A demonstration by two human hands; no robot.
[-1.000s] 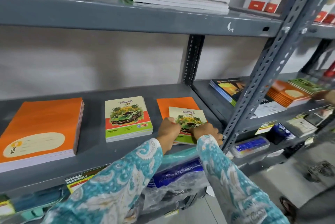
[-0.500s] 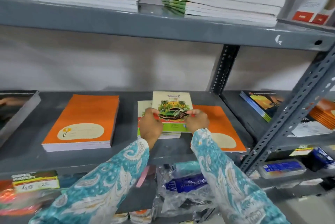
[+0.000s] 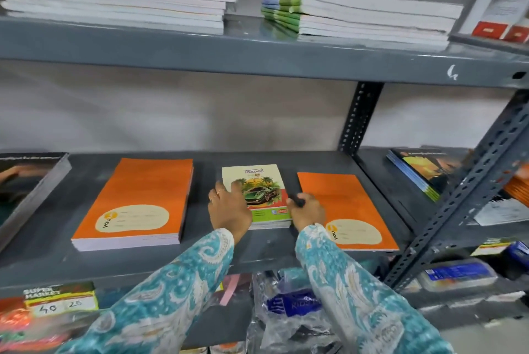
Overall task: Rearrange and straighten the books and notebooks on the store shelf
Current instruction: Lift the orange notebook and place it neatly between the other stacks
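Observation:
On the grey middle shelf (image 3: 257, 256), a small stack of "Travel" notebooks (image 3: 259, 182) with a green car on the cover lies flat between a thick orange notebook stack (image 3: 137, 199) on the left and a thinner orange notebook (image 3: 346, 202) on the right. My left hand (image 3: 229, 209) lies over the Travel stack's left edge and lower left corner, fingers pressed on it. My right hand (image 3: 307, 210) is curled against the stack's right edge. The stack's lower cover is partly hidden by my hands.
The upper shelf (image 3: 257, 53) carries a white-edged pile of books (image 3: 114, 1) and a green-spined pile (image 3: 357, 16). A dark book (image 3: 28, 182) lies at the far left, and blue-spined books (image 3: 415, 173) sit behind the slanted perforated post (image 3: 463, 196). Plastic-wrapped goods (image 3: 286, 310) fill the shelf below.
Both hands lifted the Travel notebook off the right orange notebook, carried it left and set it on the other Travel notebooks. The hands now press the stack's sides.

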